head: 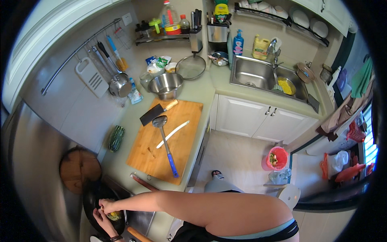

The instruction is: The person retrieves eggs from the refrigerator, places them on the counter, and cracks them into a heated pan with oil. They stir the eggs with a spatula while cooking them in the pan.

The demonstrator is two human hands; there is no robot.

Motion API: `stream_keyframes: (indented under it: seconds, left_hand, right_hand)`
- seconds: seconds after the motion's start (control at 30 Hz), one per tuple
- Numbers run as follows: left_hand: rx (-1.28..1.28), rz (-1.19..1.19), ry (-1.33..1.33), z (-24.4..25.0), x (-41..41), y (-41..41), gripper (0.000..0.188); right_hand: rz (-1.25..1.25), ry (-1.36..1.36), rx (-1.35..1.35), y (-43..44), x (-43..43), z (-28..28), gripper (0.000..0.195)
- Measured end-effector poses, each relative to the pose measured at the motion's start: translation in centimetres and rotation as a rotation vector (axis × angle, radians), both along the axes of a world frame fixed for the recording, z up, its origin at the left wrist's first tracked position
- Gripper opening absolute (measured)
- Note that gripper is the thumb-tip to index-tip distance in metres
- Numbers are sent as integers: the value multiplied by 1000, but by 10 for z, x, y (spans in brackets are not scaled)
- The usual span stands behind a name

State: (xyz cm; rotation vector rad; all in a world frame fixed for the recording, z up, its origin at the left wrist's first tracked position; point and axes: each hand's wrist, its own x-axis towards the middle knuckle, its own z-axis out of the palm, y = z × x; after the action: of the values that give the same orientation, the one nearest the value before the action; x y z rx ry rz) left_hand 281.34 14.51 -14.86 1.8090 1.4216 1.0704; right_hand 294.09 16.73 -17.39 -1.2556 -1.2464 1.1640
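Note:
Both of my hands are together over a black wok (90, 211) at the lower left. My right hand (106, 206) comes in from the right, its fingertips close to those of my left hand (102, 218), which wears a dark beaded bracelet at the wrist. Something small may be between the fingers, but it is too small to tell. Yellow and pale green food (115, 215) lies in the wok beside the hands. On the wooden cutting board (184, 127) are a cleaver (152, 114), a ladle with a blue handle (166, 145) and a white scallion stalk (173, 133).
A steel bowl (166, 86) stands behind the board, a green striped squash (116, 138) to its left. A wooden lid (80, 169) leans by the wok. Two wooden handles (139, 234) project near my arm. A double sink (254, 72) and a pink bin (277, 158) are farther right.

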Motion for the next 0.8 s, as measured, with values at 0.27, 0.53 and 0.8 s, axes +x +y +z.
stream_keyframes:
  seconds: [0.27, 0.53, 0.8]
  left_hand:
    - [220, 88, 223, 93, 63, -64, 55]
    - [-54, 386, 429, 168, 103, -147, 60]
    - [415, -93, 186, 126, 91, -144, 65]
  right_hand:
    - [70, 377, -95, 5, 25, 12, 33]
    - [-71, 590, 628, -107, 227, 113, 56]
    - [-1048, -214, 359, -446, 528, 16, 49]
